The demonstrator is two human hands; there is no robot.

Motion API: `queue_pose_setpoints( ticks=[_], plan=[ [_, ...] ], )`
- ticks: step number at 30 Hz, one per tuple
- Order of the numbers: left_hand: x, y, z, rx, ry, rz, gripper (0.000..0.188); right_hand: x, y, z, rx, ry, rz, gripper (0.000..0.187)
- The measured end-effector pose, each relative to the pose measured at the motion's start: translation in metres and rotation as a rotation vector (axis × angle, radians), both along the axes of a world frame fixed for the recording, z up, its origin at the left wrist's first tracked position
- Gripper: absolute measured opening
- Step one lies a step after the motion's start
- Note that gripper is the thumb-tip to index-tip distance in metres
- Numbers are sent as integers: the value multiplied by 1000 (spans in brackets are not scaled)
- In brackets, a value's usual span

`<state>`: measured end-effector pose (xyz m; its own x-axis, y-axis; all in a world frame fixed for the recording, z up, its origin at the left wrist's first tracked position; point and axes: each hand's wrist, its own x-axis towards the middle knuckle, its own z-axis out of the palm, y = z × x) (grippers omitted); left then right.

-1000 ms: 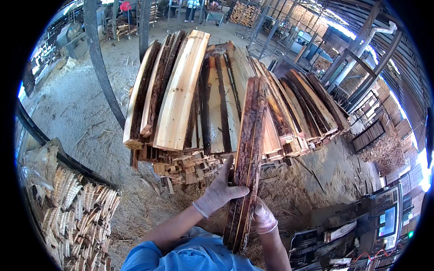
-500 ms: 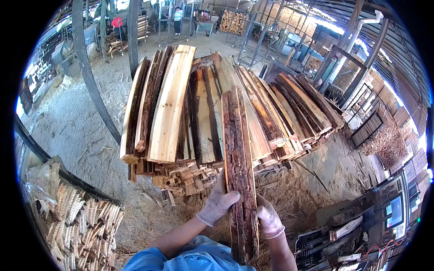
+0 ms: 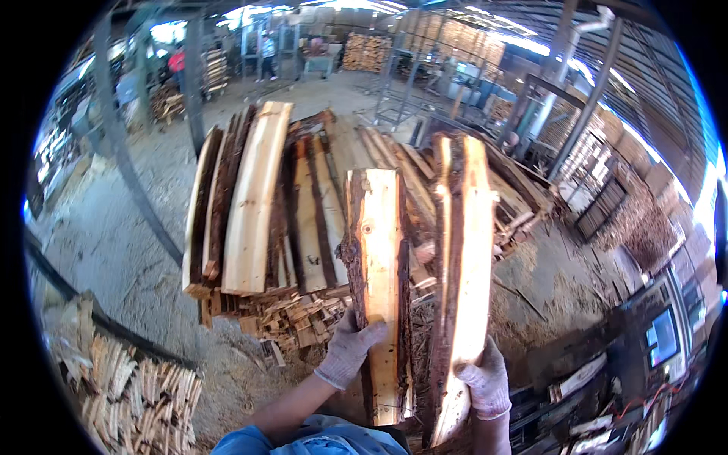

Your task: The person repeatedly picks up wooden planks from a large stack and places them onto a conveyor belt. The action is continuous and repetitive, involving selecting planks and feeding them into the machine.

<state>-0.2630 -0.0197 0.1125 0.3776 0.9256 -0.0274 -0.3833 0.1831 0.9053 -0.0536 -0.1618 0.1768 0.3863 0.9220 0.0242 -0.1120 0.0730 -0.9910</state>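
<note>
Two bark-edged wood slabs stand upright in front of me. My left hand (image 3: 350, 348), in a pale work glove, grips the shorter slab (image 3: 378, 280) by its bark edge. My right hand (image 3: 482, 381), also gloved, holds the taller slab (image 3: 461, 258) from below its middle. The two slabs are a little apart, pale cut faces toward me. Behind them lies a big stack of long slabs (image 3: 254, 197) resting on short offcuts (image 3: 292, 318).
A heap of small split wood pieces (image 3: 129, 387) fills the lower left behind a dark rail (image 3: 106, 322). Sawdust covers the floor (image 3: 106, 235). A machine with a screen (image 3: 663, 337) stands at right. Metal posts (image 3: 193, 76) and distant wood piles (image 3: 368, 51) stand at the back; people stand far off.
Earlier both hands held one dark bark-faced slab together. Now it has parted into two slabs, one in each hand, with pale cut faces turned toward me, lifted closer to the camera.
</note>
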Motion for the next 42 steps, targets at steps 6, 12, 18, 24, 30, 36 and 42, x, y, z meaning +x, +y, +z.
queue_pose_setpoints(
  ticks=[6, 12, 18, 24, 30, 36, 42],
  plan=[
    [94, -7, -27, 311, 478, 40, 44, 1, -26, -29, -419, -445, -156, 98],
    [177, -55, -11, -39, 110, -356, 65, 56, -87, -32, -484, -319, -163, 116],
    [261, -112, 23, -45, -9, -741, 80, 101, -144, -61, -64, 26, -440, 110],
    [375, -196, 33, 293, -36, -1319, 124, 140, -235, -59, 123, 383, -929, 93],
    [339, -170, -28, 407, 167, -1188, 98, 244, -316, -74, -14, 239, -1315, 69],
    [254, -119, -85, 83, 501, -862, 62, 391, -332, -135, -183, 252, -1343, 63],
    [214, -113, -76, -215, 686, -760, 59, 534, -323, -144, -872, -75, -1009, 89]
  ],
)
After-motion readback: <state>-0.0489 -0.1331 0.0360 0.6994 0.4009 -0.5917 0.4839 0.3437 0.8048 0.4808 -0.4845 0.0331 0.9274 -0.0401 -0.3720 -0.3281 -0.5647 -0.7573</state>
